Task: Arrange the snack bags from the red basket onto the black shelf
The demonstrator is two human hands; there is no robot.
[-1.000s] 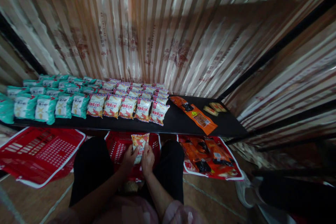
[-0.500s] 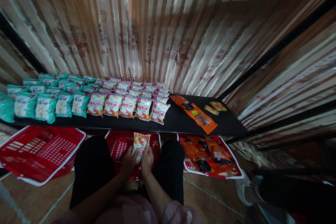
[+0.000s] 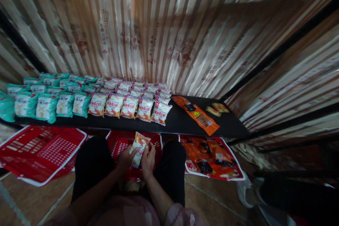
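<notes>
Between my knees, my left hand [image 3: 125, 158] and my right hand [image 3: 148, 159] are closed on the two sides of one small snack bag [image 3: 139, 148]. The bag is white and orange with red print and striped ends, and tilts a little to the left. Behind and below it is a red plastic basket [image 3: 116, 144] with a white rim. Just beyond, matching snack bags [image 3: 129, 107] stand in rows on a black shelf [image 3: 119, 124]. Rows of teal and white snack bags [image 3: 64, 105] fill the shelf's left part.
Orange packets [image 3: 202, 118] and small yellow packs [image 3: 217, 108] lie on the shelf's right. A red basket [image 3: 57, 152] is at my left; another, with orange packets [image 3: 209, 153], is at my right. Striped curtain [image 3: 159, 31] hangs behind, with black frame bars [image 3: 280, 51]. A shoe [image 3: 244, 190] shows lower right.
The snack bag in my hands has turned from nearly upright to a tilt, its lower end moving left. My hands have shifted slightly with it. The shelf goods look unchanged.
</notes>
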